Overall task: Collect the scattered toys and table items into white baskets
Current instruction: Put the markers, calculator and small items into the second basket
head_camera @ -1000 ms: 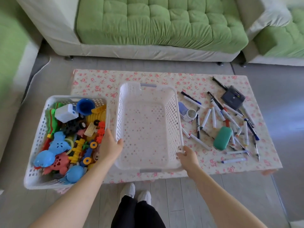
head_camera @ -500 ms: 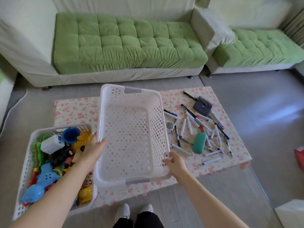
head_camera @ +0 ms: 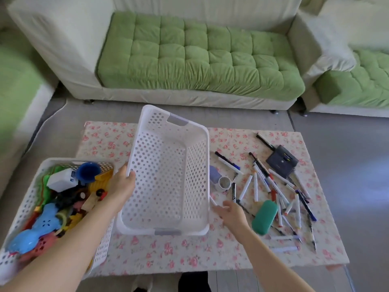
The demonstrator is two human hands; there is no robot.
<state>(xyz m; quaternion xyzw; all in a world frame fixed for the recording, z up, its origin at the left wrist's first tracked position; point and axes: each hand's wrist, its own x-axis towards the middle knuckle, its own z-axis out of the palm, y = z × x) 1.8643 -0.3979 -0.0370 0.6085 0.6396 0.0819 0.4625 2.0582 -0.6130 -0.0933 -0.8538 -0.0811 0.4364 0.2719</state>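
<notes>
An empty white perforated basket (head_camera: 168,178) is tilted above the floral table (head_camera: 160,256), its far end raised. My left hand (head_camera: 123,186) grips its left rim. My right hand (head_camera: 230,212) hovers just off the basket's right wall, fingers relaxed, holding nothing. A second white basket (head_camera: 31,199) at the left is full of plastic toys (head_camera: 63,199). Several pens and markers (head_camera: 271,190) lie scattered on the right of the table, with a green case (head_camera: 264,217), a dark wallet-like pouch (head_camera: 282,162) and a small tape roll (head_camera: 224,183).
A green-cushioned sofa (head_camera: 197,57) stands beyond the table, with another seat (head_camera: 357,85) at the right and one at the left edge. Grey floor surrounds the table. My shoes and dark trousers (head_camera: 193,283) show at the near table edge.
The empty basket has been lifted and tilted, then brought lower toward the table. My right hand has let go of its right corner; my left hand still holds the left rim.
</notes>
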